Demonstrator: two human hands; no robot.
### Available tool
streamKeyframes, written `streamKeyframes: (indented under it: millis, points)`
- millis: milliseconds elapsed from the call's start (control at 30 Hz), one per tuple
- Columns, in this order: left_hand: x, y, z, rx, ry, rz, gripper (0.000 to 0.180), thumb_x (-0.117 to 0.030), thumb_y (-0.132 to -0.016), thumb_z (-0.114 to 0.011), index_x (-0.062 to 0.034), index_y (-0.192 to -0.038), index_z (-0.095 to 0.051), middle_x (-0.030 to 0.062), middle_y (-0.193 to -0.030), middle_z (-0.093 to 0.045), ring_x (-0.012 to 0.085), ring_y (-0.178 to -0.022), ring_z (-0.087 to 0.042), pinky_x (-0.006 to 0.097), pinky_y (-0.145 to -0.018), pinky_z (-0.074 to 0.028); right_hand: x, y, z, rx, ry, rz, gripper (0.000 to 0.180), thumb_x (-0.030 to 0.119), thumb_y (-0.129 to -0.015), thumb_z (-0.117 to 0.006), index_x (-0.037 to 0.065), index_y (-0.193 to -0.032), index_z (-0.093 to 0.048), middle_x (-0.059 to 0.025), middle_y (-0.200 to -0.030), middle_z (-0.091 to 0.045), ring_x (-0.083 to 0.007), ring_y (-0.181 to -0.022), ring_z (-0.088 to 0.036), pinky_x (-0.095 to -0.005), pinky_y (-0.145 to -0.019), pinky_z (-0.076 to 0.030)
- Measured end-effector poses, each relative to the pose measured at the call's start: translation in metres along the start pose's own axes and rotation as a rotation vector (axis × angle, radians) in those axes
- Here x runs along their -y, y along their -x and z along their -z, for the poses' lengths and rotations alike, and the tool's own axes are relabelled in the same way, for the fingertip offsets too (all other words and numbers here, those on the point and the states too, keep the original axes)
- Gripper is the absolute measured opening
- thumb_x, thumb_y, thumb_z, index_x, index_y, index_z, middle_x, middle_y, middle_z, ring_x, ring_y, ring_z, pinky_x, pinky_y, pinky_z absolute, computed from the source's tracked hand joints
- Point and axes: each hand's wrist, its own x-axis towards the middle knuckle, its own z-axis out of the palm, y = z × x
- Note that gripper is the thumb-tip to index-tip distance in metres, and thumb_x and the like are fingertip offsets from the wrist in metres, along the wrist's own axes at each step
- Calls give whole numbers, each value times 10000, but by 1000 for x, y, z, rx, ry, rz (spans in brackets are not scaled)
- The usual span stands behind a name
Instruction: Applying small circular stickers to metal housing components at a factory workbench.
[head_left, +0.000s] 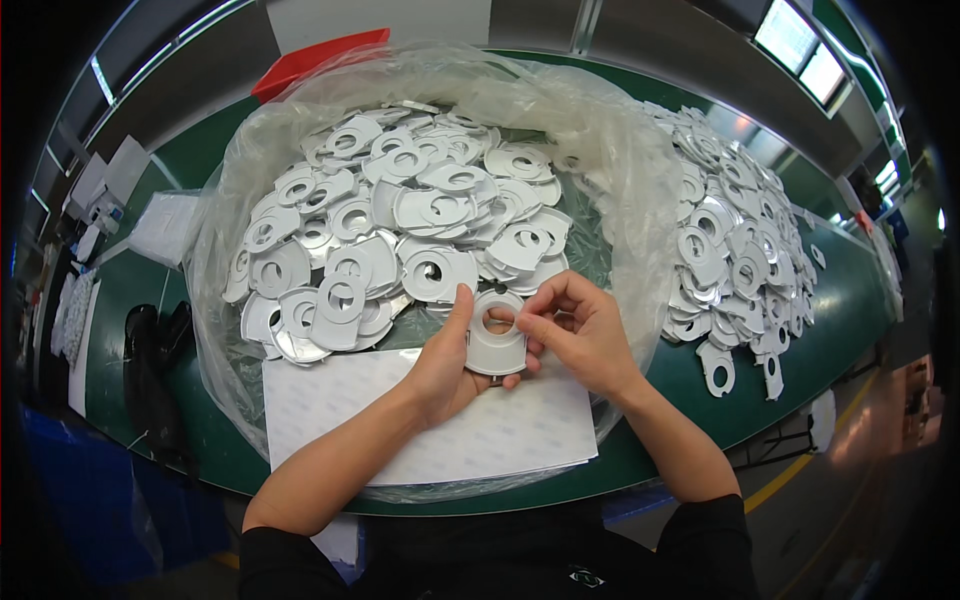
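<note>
Between both hands, above a white paper sheet (430, 440), is a flat white plastic part (497, 355) with a round hole near its upper end. My left hand (448, 362) grips it from the left, thumb along its edge and fingers underneath. On the right side, my right hand (578, 335) pinches the rim by the hole with thumb and forefinger. Whether something small sits in that pinch is hidden. Just beyond the hands lies a heap of similar white parts (440, 210) inside a clear plastic bag (630, 190).
A second pile of white parts (745, 265) covers the right side of the green table (810, 350). Behind the bag stands a red bin (315, 62). A black object (155, 385) lies at the left, below a clear plastic packet (165, 228).
</note>
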Motion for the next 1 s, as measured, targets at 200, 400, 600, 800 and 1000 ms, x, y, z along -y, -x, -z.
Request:
streamKeyframes:
  millis: [200,400,600,800,1000]
  points:
    - [2,-1,3,37,-82,-31,419,-429,-990,-317,-59,-1063,-500,101,-957,-581,192,-839,-605,289,-619,-454,3,2,1,9,78,-9,154,22,-820,-658,16,-894,-524,-41,-793,-605,-71,-644,-572,-187,-579,-448]
    - [2,2,3,-22,-135,-31,160,-213,-958,-448,-77,-1040,-471,91,-941,-581,181,-833,-604,280,-603,-450,1,4,-5,-45,295,177,153,0,-778,-666,17,-894,-568,-43,-793,-618,-108,-685,-590,-221,-577,-458]
    - [1,2,-1,-36,-112,-56,148,-159,-934,-446,-81,-1059,-455,91,-931,-574,187,-785,-605,286,-588,-451,-3,1,2,-115,918,807,235,-32,-677,-667,37,-898,-626,-69,-860,-639,-228,-811,-567,-282,-623,-467]
    - [4,1,3,-4,-164,-48,165,-130,-916,-413,-62,-1062,-450,112,-921,-583,184,-762,-603,273,-555,-445,7,1,-2,-261,793,581,207,15,-736,-646,10,-942,-633,-69,-785,-649,-206,-747,-607,-271,-572,-475]
    - [6,2,0,35,-251,-32,195,-148,-926,-411,-48,-1091,-434,115,-923,-583,161,-781,-599,256,-554,-441,2,2,5,-47,83,-69,189,75,-828,-635,-63,-957,-636,-82,-790,-642,-76,-580,-568,-197,-553,-436]
